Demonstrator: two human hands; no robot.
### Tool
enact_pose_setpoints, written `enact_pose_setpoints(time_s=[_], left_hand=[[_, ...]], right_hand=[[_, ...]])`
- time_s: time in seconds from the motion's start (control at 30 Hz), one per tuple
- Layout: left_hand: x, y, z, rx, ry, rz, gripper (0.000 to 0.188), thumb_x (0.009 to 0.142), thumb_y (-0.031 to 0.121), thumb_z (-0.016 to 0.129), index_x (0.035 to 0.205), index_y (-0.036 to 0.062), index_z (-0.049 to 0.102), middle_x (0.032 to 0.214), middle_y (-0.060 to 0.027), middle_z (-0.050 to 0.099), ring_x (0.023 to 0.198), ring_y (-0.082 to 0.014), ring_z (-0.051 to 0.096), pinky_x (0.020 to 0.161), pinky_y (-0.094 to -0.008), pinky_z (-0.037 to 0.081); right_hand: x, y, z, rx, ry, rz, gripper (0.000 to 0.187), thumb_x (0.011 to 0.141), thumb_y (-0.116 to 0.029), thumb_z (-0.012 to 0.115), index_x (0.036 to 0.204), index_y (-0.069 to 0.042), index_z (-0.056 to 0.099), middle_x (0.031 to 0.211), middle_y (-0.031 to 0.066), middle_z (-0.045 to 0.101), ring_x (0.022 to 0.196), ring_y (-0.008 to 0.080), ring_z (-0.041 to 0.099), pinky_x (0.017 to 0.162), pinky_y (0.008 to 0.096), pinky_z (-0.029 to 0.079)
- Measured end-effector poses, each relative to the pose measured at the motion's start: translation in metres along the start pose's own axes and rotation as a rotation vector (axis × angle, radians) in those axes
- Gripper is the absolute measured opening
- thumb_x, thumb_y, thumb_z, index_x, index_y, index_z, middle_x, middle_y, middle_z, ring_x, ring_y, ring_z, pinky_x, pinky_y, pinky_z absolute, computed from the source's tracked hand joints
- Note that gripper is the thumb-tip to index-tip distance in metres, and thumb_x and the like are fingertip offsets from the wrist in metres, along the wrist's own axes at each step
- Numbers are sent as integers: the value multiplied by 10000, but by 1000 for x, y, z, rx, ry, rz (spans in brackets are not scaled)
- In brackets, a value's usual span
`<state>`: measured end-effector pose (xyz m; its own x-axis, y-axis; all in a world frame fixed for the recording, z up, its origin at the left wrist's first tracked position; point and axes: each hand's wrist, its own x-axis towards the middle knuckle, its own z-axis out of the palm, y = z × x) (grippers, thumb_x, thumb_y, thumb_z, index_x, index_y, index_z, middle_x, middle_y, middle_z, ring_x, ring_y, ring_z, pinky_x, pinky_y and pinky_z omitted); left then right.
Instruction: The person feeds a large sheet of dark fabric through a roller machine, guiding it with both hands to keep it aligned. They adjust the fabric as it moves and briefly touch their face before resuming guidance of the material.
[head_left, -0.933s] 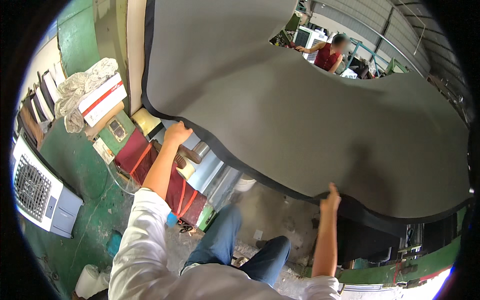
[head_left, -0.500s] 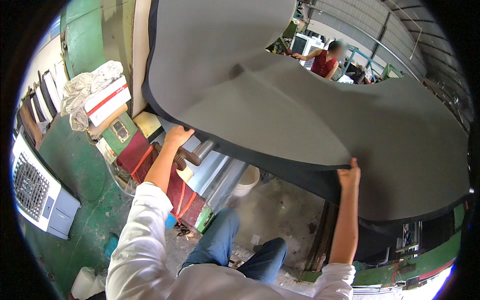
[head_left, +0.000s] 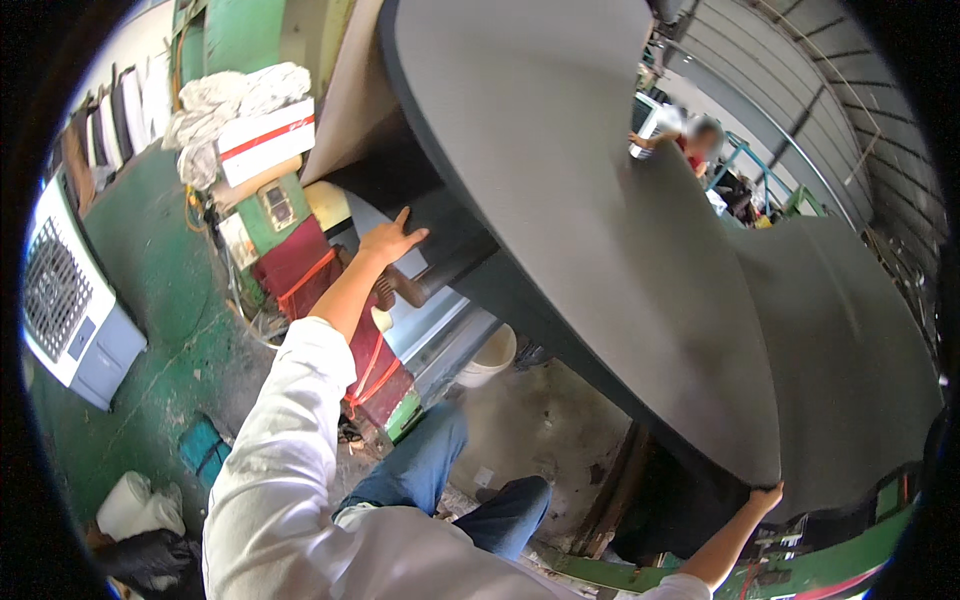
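- At the far left, a white and grey slatted unit (head_left: pixel 75 290) stands on the green floor
- Next, near side, a teal bundle (head_left: pixel 205 450) lies on the floor
- Farther off, a white box (head_left: pixel 268 143) with a red stripe, crumpled pale cloth (head_left: pixel 240 93) over its top — its inside is hidden
- Left hand (head_left: pixel 390 243): fingers spread, beside the sheet's dark underside; whether it touches, I cannot tell
- In the middle, below the sheet's edge, a white bucket (head_left: pixel 490 360) on the floor — what it holds, if anything, I cannot tell
- From the far middle to the near right hangs the large grey sheet (head_left: pixel 590 250), its edge black
- Far right, beyond it, a person in red (head_left: pixel 695 150)
- Right hand (head_left: pixel 768 498): well apart from the left, pinching the sheet's near corner
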<state>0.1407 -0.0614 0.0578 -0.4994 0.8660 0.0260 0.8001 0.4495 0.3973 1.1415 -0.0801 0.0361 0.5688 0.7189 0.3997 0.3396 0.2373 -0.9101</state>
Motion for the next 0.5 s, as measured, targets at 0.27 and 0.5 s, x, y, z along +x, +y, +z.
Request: enact_pose_setpoints(time_s=[0.27, 0.5], left_hand=[[2, 8, 0, 10, -34, -20, 816, 825, 500, 477, 1470, 152, 119, 1061, -202, 629, 957, -344, 618, 846, -422, 479], [1, 16, 7, -37, -31, -40, 707, 861, 443, 363, 1458, 114, 177, 1033, -216, 633, 929, -360, 622, 837, -443, 478]], right_hand=[[-26, 13, -87, -921, 474, -67, 337, 853, -174, 509, 1056, 87, 574, 961, 170, 621, 816, 270, 564, 751, 389, 479], [-82, -117, 21, -1292, 687, -101, 409, 805, -283, 626, 1051, 43, 632, 1044, 203, 642, 960, 328, 613, 868, 384, 483]])
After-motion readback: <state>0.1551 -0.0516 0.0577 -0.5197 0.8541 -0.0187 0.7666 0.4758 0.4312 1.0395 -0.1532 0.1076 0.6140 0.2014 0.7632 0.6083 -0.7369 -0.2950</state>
